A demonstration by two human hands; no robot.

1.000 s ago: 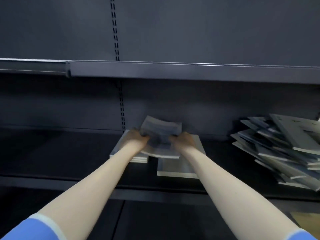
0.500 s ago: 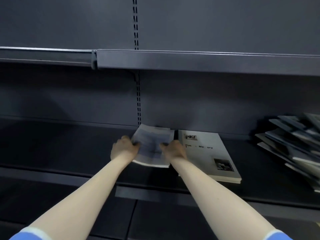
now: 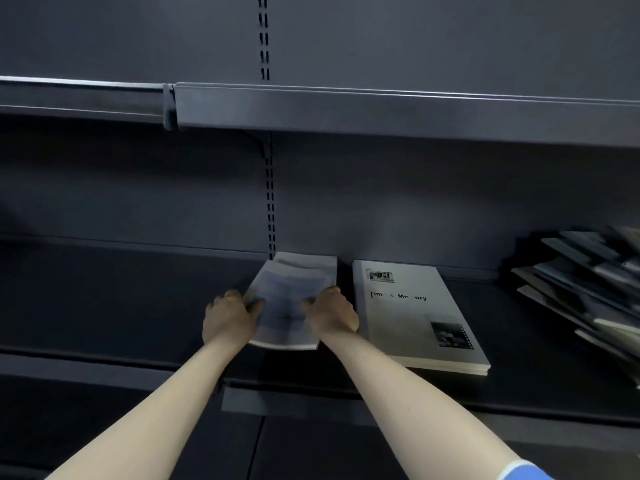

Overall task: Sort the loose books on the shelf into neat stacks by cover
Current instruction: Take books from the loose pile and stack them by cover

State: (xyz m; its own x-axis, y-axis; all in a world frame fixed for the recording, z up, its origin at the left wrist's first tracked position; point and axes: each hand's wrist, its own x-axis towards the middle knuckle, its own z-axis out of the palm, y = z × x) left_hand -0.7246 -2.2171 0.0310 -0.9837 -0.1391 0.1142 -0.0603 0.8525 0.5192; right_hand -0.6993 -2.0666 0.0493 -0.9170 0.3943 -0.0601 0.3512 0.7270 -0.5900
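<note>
A small stack of blue-grey books (image 3: 289,299) lies on the dark shelf (image 3: 121,299) at the middle. My left hand (image 3: 228,317) grips its left edge and my right hand (image 3: 330,315) grips its right edge, thumbs over the top cover. Just to the right lies a neat stack of pale grey books (image 3: 415,317) with black lettering and a small dark photo on the cover. A loose, fanned pile of dark books (image 3: 588,292) leans at the far right of the same shelf.
An upper shelf edge (image 3: 381,105) overhangs the working shelf. A slotted upright (image 3: 270,202) runs down the back panel behind the held stack. The shelf's left part is bare dark surface. A label strip (image 3: 263,401) runs along the front edge.
Both hands carried the blue-grey stack left and down onto the shelf, uncovering the pale grey stack to its right. The view has shifted left, so the loose pile sits nearer the right edge.
</note>
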